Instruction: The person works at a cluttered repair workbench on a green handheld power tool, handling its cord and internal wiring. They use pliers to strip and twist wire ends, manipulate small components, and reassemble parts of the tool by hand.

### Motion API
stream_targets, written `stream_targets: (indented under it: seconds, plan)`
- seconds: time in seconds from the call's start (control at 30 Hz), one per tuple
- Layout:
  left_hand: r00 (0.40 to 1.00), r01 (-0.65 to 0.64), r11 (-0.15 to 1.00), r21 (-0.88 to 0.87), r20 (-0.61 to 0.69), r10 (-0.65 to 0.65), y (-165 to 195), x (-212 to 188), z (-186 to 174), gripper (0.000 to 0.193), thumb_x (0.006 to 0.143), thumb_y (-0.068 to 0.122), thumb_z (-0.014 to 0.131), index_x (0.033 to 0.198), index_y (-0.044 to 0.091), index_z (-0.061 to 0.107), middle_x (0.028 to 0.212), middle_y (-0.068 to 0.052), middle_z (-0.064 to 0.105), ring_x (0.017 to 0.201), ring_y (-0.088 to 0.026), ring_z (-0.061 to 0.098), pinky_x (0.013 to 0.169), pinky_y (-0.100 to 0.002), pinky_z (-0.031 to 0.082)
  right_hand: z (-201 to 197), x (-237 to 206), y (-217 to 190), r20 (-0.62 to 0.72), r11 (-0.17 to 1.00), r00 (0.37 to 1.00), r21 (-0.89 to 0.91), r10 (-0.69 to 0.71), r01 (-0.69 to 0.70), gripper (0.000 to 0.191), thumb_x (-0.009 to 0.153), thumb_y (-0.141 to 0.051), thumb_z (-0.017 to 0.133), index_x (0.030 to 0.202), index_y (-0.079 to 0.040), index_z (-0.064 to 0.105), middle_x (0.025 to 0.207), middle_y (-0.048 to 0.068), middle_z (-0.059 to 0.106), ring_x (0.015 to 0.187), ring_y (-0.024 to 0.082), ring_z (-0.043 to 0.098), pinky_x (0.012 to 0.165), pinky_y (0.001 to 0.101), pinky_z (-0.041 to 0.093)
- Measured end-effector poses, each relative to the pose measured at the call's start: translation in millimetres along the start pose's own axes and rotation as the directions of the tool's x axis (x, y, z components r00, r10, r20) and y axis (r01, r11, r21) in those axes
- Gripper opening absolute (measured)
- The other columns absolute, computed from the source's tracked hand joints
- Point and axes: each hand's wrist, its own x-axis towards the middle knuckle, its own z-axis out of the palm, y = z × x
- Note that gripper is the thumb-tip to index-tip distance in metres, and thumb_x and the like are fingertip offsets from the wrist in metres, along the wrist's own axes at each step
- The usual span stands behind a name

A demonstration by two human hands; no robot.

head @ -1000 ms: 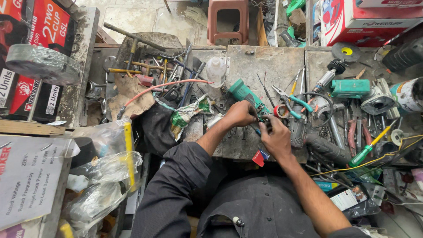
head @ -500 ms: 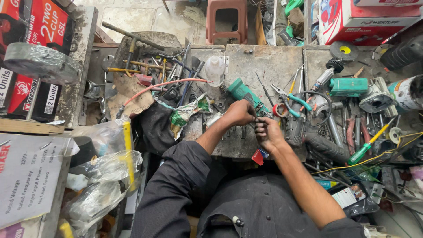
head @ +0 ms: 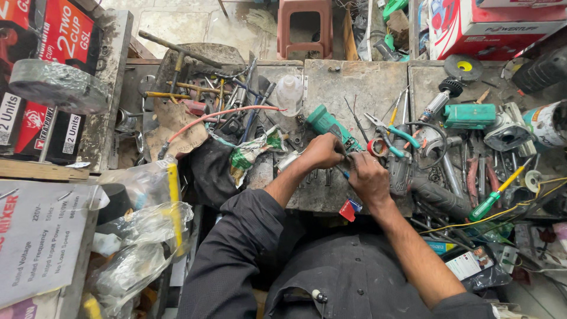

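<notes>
My left hand (head: 322, 150) and my right hand (head: 367, 177) meet over the middle of a grey workbench (head: 348, 88). Both close around a small dark part between them, too hidden to name. A thin tool with a blue handle (head: 344, 173) pokes out under my right fingers. The teal body of a power tool (head: 328, 125) lies just beyond my left hand, touching it. A roll of red tape (head: 374, 147) sits right of my hands. Black sleeves cover my upper arms.
Hand tools crowd the bench: pliers (head: 390, 139), a green-handled screwdriver (head: 496, 198), a hammer (head: 177, 50), a teal motor housing (head: 469, 115), a white bottle (head: 289, 93). Cardboard boxes (head: 41, 71) stack at left, plastic bags (head: 142, 230) below them, a brown stool (head: 305, 26) beyond.
My right hand has slid slightly down and right while my left hand stays by the teal power tool. The head view has shifted a little.
</notes>
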Motion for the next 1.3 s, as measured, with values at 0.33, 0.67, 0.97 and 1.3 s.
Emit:
stream_targets:
  seconds: [0.33, 0.67, 0.97, 1.3]
  plan:
    - [0.998, 0.065, 0.998, 0.019, -0.002, -0.065, 7.9, -1.9, -3.5, 0.022, 0.070, 0.018, 0.073, 0.090, 0.012, 0.082, 0.089, -0.015, 0.077, 0.088, -0.030, 0.076, 0.080, -0.039, 0.059, 58.1, -18.9, 58.2, 0.756, -0.185, 0.498, 0.611, 0.424, -0.770, 0.020, 0.102, -0.023, 0.065, 0.099, -0.004, 0.069, 0.075, 0.001, 0.058, 0.056, 0.010, 0.051, 0.046, 0.0247, 0.036]
    - [0.996, 0.081, 0.997, 0.002, 0.032, -0.081, 9.7, -1.2, -5.4, 0.027, 0.072, 0.021, 0.071, 0.094, 0.010, 0.081, 0.090, -0.020, 0.076, 0.089, -0.034, 0.076, 0.082, -0.041, 0.059, -8.8, -1.1, -6.1, -0.035, 0.991, 0.996, 0.114, 0.076, -0.072, 0.022, 0.091, -0.013, 0.070, 0.112, -0.004, 0.067, 0.100, 0.016, 0.070, 0.087, 0.035, 0.070, 0.072, 0.0423, 0.056]
    - [0.999, 0.046, 0.999, 0.023, -0.001, -0.046, 6.4, 0.8, -3.0, 0.026, 0.070, 0.021, 0.072, 0.092, 0.011, 0.081, 0.091, -0.019, 0.076, 0.090, -0.033, 0.075, 0.082, -0.041, 0.058, 33.9, -6.9, 17.8, 0.081, 0.891, 0.940, 0.300, 0.331, -0.340, 0.010, 0.096, -0.015, 0.065, 0.098, -0.007, 0.070, 0.082, 0.009, 0.066, 0.071, 0.026, 0.064, 0.064, 0.0381, 0.051]
    - [0.997, 0.075, 0.997, 0.011, 0.031, -0.076, 13.2, -3.5, -8.0, 0.025, 0.071, 0.023, 0.073, 0.091, 0.011, 0.082, 0.090, -0.017, 0.077, 0.089, -0.031, 0.076, 0.082, -0.039, 0.058, 38.9, -14.8, 33.2, 0.635, 0.009, 0.556, 0.654, 0.537, -0.756, 0.019, 0.098, -0.019, 0.064, 0.106, -0.003, 0.069, 0.085, 0.012, 0.066, 0.070, 0.025, 0.065, 0.062, 0.0377, 0.051]
